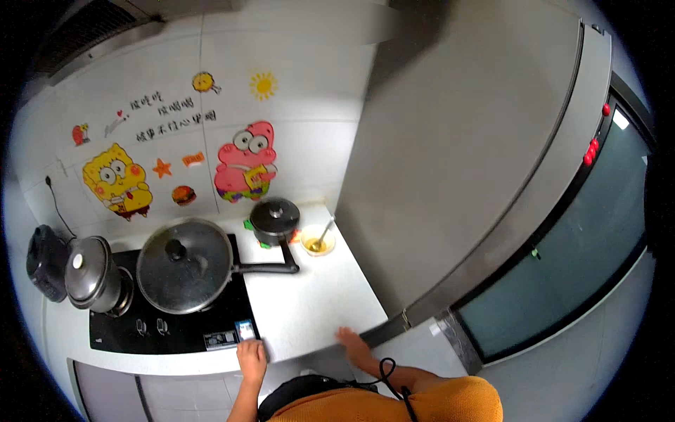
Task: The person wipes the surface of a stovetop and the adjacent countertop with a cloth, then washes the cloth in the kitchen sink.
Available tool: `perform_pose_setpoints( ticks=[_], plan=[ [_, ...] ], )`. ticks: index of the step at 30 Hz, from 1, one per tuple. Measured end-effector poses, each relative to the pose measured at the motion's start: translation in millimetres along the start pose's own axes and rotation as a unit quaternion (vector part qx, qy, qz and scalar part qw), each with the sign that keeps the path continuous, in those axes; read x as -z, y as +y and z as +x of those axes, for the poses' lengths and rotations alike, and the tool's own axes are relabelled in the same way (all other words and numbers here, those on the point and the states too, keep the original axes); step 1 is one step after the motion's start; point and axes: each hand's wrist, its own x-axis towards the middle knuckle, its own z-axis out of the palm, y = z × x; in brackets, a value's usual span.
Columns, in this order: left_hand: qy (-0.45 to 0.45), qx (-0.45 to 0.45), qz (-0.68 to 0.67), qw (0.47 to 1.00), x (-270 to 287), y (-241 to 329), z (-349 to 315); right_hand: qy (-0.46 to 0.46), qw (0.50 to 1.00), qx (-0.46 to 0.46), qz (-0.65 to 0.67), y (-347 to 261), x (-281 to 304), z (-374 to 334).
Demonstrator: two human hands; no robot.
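Presently, taking the middle of the view as the clock's centre, the left hand point(252, 360) is resting at seven o'clock, at the front edge of the white counter point(309, 306), just beside the near right corner of the black cooktop point(186, 329). Its fingers are curling, but whether they are gripping the edge, I cannot tell. The right hand point(355, 347) is reaching to the counter's edge at six o'clock, and its fingers are stretching out, released; whether they are touching the surface, I cannot tell. The cooktop is lying at eight o'clock and is bearing a wide lidded pan point(190, 281), whose handle is pointing to three o'clock, and a silver pot point(90, 271) farther left. At nine o'clock a small black pot point(273, 219) is standing on the counter. Just right of it, a bowl point(330, 248) is holding a spoon point(325, 233) and something yellowish.
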Motion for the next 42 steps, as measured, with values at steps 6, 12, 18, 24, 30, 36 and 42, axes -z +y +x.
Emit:
perform_pose_setpoints(
  ticks=[6,12,18,24,30,36,42],
  plan=[
    [0.045,0.066,0.053,0.995,25,-10,-2,-0.173,0.964,0.194,0.054,-87,1,100],
    [0.079,0.211,0.081,0.971,68,-15,-22,-0.257,0.878,0.389,0.107,-158,-54,147],
    [0.196,0.406,0.195,0.871,126,33,-130,-0.343,0.740,0.560,0.147,-198,-111,159],
    [0.275,0.504,0.191,0.796,120,79,-205,-0.326,0.649,0.686,-0.026,-247,-127,159],
    [0.270,0.466,0.146,0.830,127,92,-225,-0.425,0.619,0.578,-0.319,-180,-156,212],
    [0.326,0.494,0.160,0.790,179,125,-321,-0.499,0.566,0.522,-0.397,-231,-108,170],
    [0.435,0.557,0.194,0.680,221,183,-451,-0.421,0.564,0.698,-0.129,-424,-145,-47]
  ],
)
